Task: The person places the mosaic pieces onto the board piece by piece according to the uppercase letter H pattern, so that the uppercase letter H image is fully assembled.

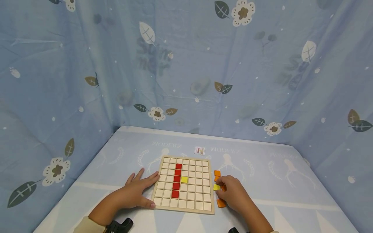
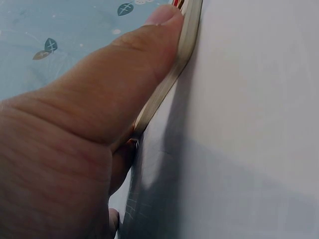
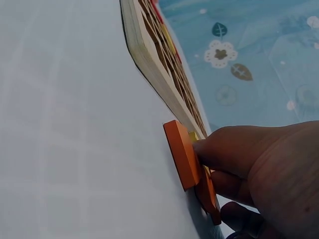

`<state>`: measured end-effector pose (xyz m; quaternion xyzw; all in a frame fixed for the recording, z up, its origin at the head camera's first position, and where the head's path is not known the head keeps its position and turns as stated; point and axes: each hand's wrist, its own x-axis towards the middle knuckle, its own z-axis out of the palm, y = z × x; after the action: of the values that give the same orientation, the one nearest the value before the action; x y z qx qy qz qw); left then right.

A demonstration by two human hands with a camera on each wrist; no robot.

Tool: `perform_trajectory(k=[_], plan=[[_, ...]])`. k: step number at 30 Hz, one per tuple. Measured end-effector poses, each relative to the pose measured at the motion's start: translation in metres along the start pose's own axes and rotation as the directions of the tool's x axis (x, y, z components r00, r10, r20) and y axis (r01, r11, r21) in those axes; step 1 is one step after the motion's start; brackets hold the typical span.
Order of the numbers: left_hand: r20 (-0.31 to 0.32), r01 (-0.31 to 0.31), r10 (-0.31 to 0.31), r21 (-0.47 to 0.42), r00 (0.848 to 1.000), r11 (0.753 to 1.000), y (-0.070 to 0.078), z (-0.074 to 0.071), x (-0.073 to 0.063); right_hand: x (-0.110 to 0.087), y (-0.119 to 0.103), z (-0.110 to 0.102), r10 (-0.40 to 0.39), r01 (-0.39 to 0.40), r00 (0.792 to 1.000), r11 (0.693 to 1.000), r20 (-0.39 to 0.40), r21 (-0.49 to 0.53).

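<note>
A square wooden board (image 1: 185, 211) with a grid of pale cells lies on the table. Several red tiles (image 1: 176, 186) form one column on it, and a single yellow tile (image 1: 184, 179) sits just right of them. My left hand (image 1: 135, 191) rests along the board's left side, fingers spread, with the thumb at the near corner. To the right of the board, my right hand (image 1: 232, 191) pinches another yellow tile (image 1: 216, 187) between thumb and fingertips. Loose orange tiles (image 1: 221, 203) lie around those fingers, some partly hidden; one orange tile (image 3: 180, 155) stands out in the right wrist view.
Behind the board lies a small card (image 1: 199, 150) printed with a coloured grid. A pale patterned cloth (image 1: 262, 181) covers the table. Blue curtains (image 1: 186, 71) with flowers and leaves close off the back and both sides.
</note>
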<state>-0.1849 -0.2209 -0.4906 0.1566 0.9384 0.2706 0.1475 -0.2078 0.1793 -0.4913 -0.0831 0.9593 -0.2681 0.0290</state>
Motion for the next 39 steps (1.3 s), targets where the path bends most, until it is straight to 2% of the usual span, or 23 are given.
perform_trajectory(k=[14, 24, 31, 39], plan=[[-0.003, 0.019, -0.019, 0.011, 1.0, 1.0, 0.001, -0.001, -0.001, 0.0, -0.001, 0.0, 0.002, -0.002, 1.0, 1.0, 0.018, 0.002], [-0.011, -0.003, 0.003, 0.006, 1.0, 1.0, 0.001, -0.001, -0.001, 0.0, 0.001, 0.001, 0.018, -0.017, 1.0, 0.999, -0.022, 0.034], [-0.012, -0.01, 0.01, -0.003, 1.0, 1.0, 0.0, 0.0, 0.0, 0.001, -0.002, 0.001, 0.039, -0.034, 0.998, 0.994, -0.047, 0.105], [-0.007, 0.009, -0.009, -0.007, 1.0, 1.0, -0.001, 0.001, 0.001, 0.01, -0.012, 0.005, -0.061, 0.066, 0.997, 0.987, -0.037, 0.145]])
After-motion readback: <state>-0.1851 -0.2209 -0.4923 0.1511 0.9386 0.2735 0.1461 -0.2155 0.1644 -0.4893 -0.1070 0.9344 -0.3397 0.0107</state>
